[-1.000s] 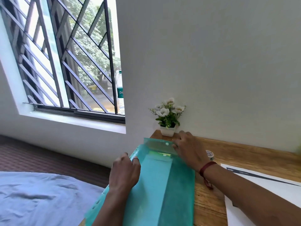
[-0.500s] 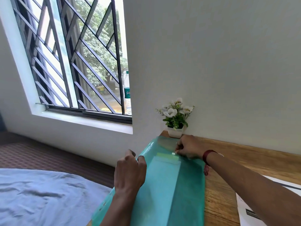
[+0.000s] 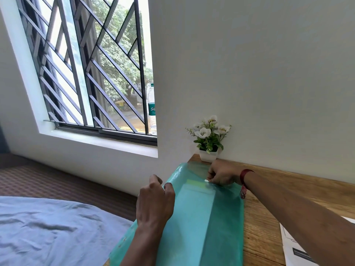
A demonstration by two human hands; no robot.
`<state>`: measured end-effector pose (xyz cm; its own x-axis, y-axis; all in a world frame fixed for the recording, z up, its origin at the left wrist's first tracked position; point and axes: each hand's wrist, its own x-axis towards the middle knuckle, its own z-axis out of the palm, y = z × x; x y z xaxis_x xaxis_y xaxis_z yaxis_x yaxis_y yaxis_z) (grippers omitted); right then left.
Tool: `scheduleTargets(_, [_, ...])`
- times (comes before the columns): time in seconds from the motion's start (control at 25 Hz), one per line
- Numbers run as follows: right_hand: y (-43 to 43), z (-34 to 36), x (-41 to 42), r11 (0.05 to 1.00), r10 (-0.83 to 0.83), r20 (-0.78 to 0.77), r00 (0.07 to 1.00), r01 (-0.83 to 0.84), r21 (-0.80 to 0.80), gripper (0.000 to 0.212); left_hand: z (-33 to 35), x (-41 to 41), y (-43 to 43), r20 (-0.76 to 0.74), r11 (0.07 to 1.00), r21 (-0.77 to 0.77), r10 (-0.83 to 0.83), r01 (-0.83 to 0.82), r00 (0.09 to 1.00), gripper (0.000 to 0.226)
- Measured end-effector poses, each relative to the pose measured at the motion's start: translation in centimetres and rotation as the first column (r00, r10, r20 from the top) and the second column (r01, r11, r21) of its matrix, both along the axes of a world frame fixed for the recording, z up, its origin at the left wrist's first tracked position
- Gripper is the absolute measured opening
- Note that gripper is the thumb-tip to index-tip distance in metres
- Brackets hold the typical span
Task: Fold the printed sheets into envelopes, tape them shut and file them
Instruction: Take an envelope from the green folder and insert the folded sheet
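Filing looks under way: a pale envelope (image 3: 192,217) lies inside the teal folder (image 3: 222,231) on the worktop (image 3: 269,217), left end. The left hand (image 3: 155,204) grips the folder's left edge; the right hand (image 3: 222,175) pinches its white snap (image 3: 206,180) at the far end. One sheet (image 3: 295,250), near right, lies unfolded, so more probably remains.

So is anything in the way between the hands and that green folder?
Nothing visible. The left hand grips the green folder by its left edge, and the right hand pinches at its far end, by the small white snap. The flower pot stands beyond the right hand, not between.
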<state>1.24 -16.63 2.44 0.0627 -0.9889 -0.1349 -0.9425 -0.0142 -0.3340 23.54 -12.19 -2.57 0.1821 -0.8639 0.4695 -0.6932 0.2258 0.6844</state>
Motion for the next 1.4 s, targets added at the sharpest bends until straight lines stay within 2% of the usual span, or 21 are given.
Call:
scheduleTargets(0.2, [0.7, 0.5, 0.4, 0.998, -0.010, -0.002, 1.000, 0.010, -0.058, 0.027, 0.1, 0.0, 0.2, 0.006, 1.000, 0.001, -0.007, 0.007, 1.000, 0.010])
scheduleTargets(0.36, [1.0, 0.9, 0.6, 0.992, -0.032, 0.024, 0.999, 0.035, -0.120, 0.008, 0.1, 0.1, 0.5, 0.017, 1.000, 0.006, -0.012, 0.012, 1.000, 0.009])
scheduleTargets(0.56, [1.4, 1.1, 0.6, 0.954, -0.085, 0.082, 0.993, 0.105, -0.280, 0.009, 0.2, 0.1, 0.7, 0.035, 1.000, 0.016, -0.023, 0.022, 0.999, 0.009])
scheduleTargets(0.64, [1.4, 1.1, 0.7, 0.939, -0.084, 0.152, 0.985, 0.129, -0.318, 0.010, 0.1, 0.1, 0.6, 0.034, 1.000, 0.020, -0.022, 0.022, 0.999, 0.009])
scheduleTargets(0.8, [1.7, 1.0, 0.8, 0.961, -0.090, 0.314, 0.945, 0.165, -0.221, 0.028, 0.0, 0.2, 0.5, 0.028, 0.999, 0.034, -0.028, 0.027, 0.999, 0.011])
scheduleTargets(0.92, [1.5, 0.9, 0.8, 0.963, -0.125, 0.407, 0.905, 0.210, -0.171, 0.025, -0.1, 0.2, 0.5, 0.030, 0.999, 0.038, -0.021, 0.020, 0.999, 0.011])
scheduleTargets(1.12, [1.1, 0.2, 1.0, 0.948, -0.135, 0.375, 0.917, 0.230, -0.220, 0.013, -0.2, 0.2, 0.5, 0.033, 0.999, 0.029, -0.026, 0.025, 0.999, 0.012])
scheduleTargets(1.4, [0.5, 2.6, 0.6, 0.808, -0.099, 0.199, 0.975, 0.195, -0.555, 0.011, -0.4, 0.2, 0.3, 0.050, 0.998, 0.047, -0.043, 0.041, 0.998, 0.013])
